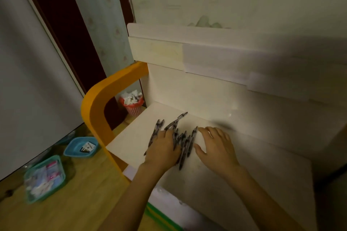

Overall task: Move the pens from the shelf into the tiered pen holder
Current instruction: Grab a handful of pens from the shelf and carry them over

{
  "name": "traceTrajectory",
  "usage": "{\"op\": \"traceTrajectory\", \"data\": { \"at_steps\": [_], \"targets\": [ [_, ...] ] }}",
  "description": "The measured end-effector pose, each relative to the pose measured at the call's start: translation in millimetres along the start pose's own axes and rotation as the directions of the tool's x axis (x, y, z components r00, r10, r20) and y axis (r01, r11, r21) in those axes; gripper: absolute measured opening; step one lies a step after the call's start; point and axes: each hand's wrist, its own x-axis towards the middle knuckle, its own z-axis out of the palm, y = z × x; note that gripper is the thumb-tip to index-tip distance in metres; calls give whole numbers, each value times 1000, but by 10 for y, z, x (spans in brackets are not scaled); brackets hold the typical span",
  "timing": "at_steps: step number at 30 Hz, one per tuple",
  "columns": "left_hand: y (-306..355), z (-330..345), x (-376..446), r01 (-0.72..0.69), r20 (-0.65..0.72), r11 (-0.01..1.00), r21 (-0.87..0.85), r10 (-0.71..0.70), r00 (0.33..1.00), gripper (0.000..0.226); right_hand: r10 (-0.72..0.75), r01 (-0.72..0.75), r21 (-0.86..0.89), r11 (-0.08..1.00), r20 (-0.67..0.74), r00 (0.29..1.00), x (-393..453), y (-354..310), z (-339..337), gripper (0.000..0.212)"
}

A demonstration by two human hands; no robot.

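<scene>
Black-patterned pens [180, 137] lie fanned in a loose heap on a pale shelf [244, 155] as a person bends over to gather them. Left hand [163, 148] rests flat on the pile, its grip spread and fingers pressing several pens down, apparently to stop them rolling. Right hand [216, 144] sits just beside the heap, grip spread, seemingly to rake them together. No tiered pen holder is in view.
</scene>
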Motion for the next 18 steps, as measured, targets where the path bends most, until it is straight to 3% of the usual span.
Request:
{"op": "traceTrajectory", "data": {
  "at_steps": [3, 8, 13, 18],
  "targets": [
    [-30, 199, 188, 133, 88, 987, 95, -141, 986, 58, 34, -34, 1, 999, 27, 999, 102, 58, 115, 53],
    [8, 416, 426, 226, 179, 958, 177, -258, 949, 90, 81, -80, -11, 997, 37, 996, 242, 131, 227, 54],
    [51, 518, 670, 240, 237, 957, 164, -275, 932, 92, 125, -124, -17, 992, 16, 992, 323, 186, 320, 52],
    [130, 607, 762, 211, 289, 974, 83, -226, 930, 72, 152, -152, -32, 988, -11, 988, 343, 184, 423, 50]
  ]
}}
